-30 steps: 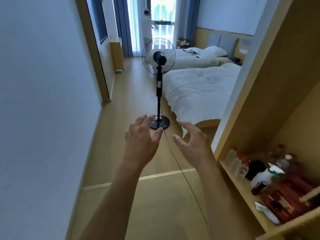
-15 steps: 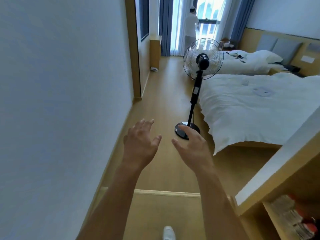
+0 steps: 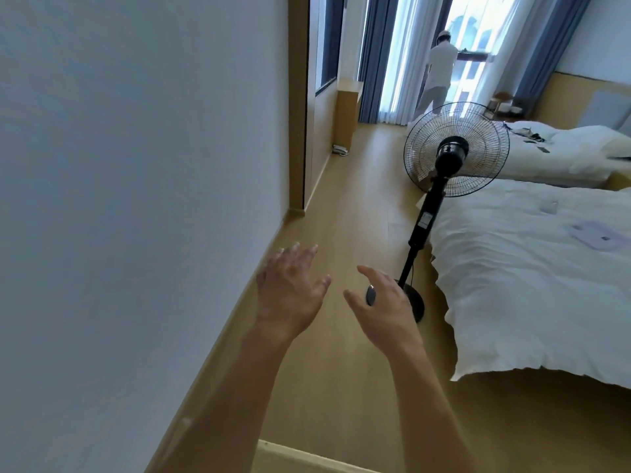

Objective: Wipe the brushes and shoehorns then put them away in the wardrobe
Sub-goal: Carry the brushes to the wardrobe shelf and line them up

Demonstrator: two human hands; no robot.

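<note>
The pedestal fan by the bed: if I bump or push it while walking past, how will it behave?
The pedestal fan looks top-heavy: a wide cage and motor on a thin pole, so a high push would probably tip it. Its round base on the smooth wood floor might slide instead if nudged low.

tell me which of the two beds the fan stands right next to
The nearer bed: the fan stands at its corner, on the floor. The far bed lies behind it, toward the window.
</note>
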